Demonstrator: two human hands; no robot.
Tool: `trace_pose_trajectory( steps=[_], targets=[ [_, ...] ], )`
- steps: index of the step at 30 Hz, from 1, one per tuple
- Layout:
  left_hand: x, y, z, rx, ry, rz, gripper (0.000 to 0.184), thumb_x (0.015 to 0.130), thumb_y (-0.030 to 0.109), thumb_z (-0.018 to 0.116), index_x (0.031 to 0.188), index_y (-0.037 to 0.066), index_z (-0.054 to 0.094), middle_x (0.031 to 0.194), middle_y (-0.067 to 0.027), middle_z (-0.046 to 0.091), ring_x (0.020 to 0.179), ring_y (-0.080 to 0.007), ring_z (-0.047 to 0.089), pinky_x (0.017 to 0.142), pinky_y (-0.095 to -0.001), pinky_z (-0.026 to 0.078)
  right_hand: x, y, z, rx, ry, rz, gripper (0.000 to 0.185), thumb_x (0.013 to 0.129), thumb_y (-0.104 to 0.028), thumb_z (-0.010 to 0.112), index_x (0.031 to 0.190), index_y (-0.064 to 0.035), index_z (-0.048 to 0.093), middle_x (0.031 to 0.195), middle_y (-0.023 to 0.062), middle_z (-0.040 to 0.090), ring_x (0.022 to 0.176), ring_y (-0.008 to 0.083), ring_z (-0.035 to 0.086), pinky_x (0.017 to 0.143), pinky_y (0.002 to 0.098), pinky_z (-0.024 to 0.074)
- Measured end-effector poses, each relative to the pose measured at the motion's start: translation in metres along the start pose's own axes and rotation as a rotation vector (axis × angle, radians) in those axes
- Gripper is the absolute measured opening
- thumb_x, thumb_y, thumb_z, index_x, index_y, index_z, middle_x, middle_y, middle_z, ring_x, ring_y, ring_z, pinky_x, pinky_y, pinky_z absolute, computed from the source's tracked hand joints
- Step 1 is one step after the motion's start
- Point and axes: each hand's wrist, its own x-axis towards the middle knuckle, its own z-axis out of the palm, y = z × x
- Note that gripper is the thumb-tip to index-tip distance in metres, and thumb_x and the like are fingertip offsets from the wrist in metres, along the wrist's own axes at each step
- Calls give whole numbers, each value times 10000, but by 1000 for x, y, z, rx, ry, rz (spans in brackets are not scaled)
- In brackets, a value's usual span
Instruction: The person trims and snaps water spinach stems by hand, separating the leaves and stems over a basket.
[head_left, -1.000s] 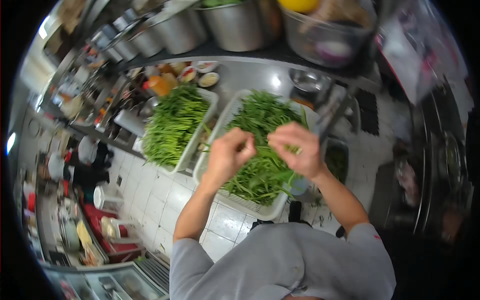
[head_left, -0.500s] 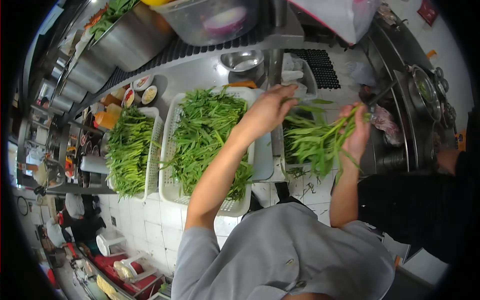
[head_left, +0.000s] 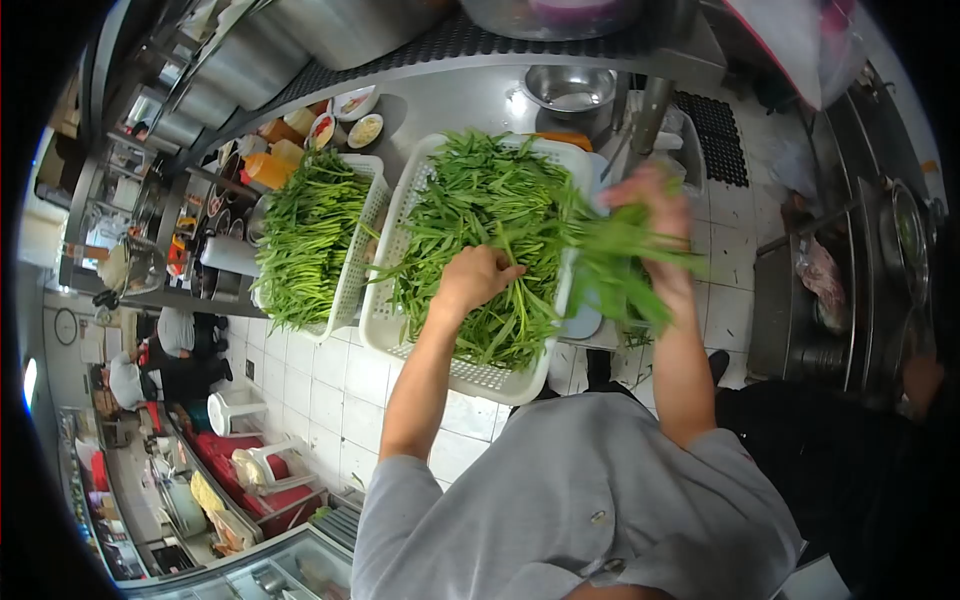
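A white perforated basket [head_left: 378, 315] in the middle is heaped with long-leaved water spinach [head_left: 470, 200]. My left hand [head_left: 472, 283] rests over this heap, its fingers curled closed around some stems. At the basket's right edge, my right hand [head_left: 662, 205] is smeared by motion. From it a loose bunch of water spinach [head_left: 625, 262] hangs leaf-end down and partly covers the blue-grey board [head_left: 583, 322]. To the left stands a second white basket [head_left: 352, 265], filled with water spinach stems laid side by side [head_left: 310, 240].
Overhead runs a shelf with a black mat [head_left: 400, 68] and metal pots. A steel bowl [head_left: 570, 90] and small dishes [head_left: 365, 130] stand behind the baskets. A metal post [head_left: 652, 115] rises near my right hand. Another person's dark clothing [head_left: 830, 450] is close at right.
My left hand has moved from beside the bunch down into the middle basket's greens. My right hand has swung the bunch left toward that basket. The camera view has shifted.
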Motion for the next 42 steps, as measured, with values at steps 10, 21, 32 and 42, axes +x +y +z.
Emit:
trace_pose_trajectory(
  steps=[10, 21, 32, 42],
  targets=[
    [-60, -37, -58, -723, 275, 147, 299, 921, 140, 683, 1181, -4, 656, 807, -30, 686, 687, -77, 556, 618, -245, 472, 3, -51, 84, -477, -280, 316, 193, 855, -192, 755, 998, -65, 728, 667, -34, 599, 537, 41, 498, 496, 220, 379],
    [-75, -27, -75, -615, 335, 238, 222, 929, 181, 675, 1056, 3, 713, 750, -57, 694, 643, -85, 558, 605, -274, 467, 6, -37, 152, -499, -549, 364, 245, 820, -226, 796, 937, -22, 726, 677, 1, 623, 598, 50, 501, 571, 253, 431],
    [-88, -14, -78, -388, 439, 212, 187, 906, 108, 675, 1064, 12, 702, 844, -119, 708, 718, -198, 673, 667, -306, 525, -5, -23, 152, -625, -519, 89, 207, 839, -163, 765, 945, 6, 711, 728, 31, 644, 679, 82, 564, 654, 259, 466],
    [-103, -4, -111, 222, 553, 501, 201, 855, 80, 652, 1052, 41, 669, 1006, -95, 660, 925, -295, 637, 765, -396, 530, -8, -39, 154, -741, -667, -175, 250, 779, -125, 739, 971, 29, 693, 768, 122, 659, 672, 206, 635, 658, 326, 500]
  ],
)
